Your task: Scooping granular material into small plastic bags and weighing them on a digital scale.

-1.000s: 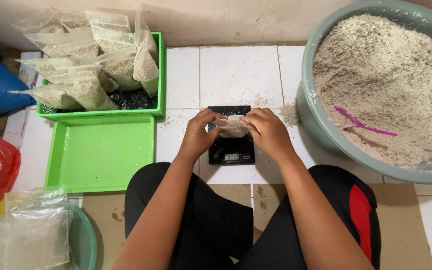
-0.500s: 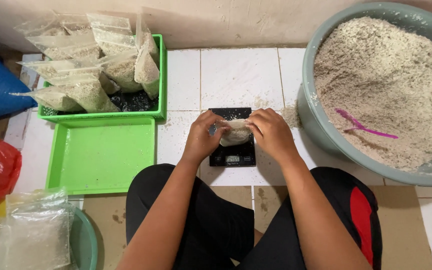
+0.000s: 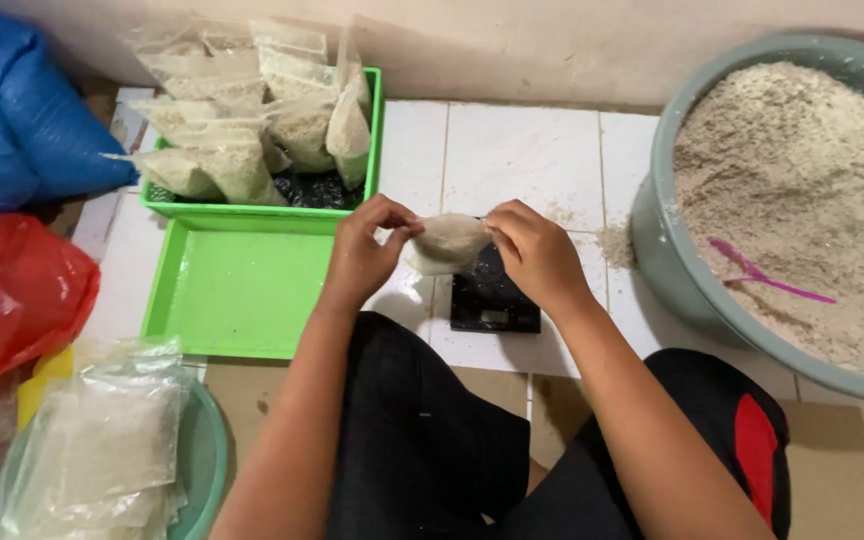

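Since a second ago: both hands have lifted the small filled bag off the scale and carried it a little to the person's left; it sat low over the platform, and now hangs clear above the platform's near-left corner.
Head view, bag: a small clear plastic bag of pale meal [image 3: 444, 243], plump, held in the air between the two hands, its long axis running left to right across the person's front.
Head view, left hand: left hand [image 3: 364, 250] has its fingers [image 3: 399, 219] pinched together on the bag's left end.
Head view, right hand: right hand [image 3: 537, 250] has its fingers [image 3: 499, 222] closed on the bag's right end, so both hands are equally near and each grips one end.
Head view, below: a black digital scale [image 3: 495, 297] lies on the white tiled floor [image 3: 522, 155], under and slightly to the right of the bag, not touching it.
Head view, left side: an empty green tray [image 3: 232, 290] lies just left of the left hand; beyond it a green basket [image 3: 376, 110] holds filled bags [image 3: 242, 140].
Head view, right side: a grey basin [image 3: 657, 250] heaped with pale meal, a pink scoop [image 3: 762, 275] lying in it, stands well apart from the bag.
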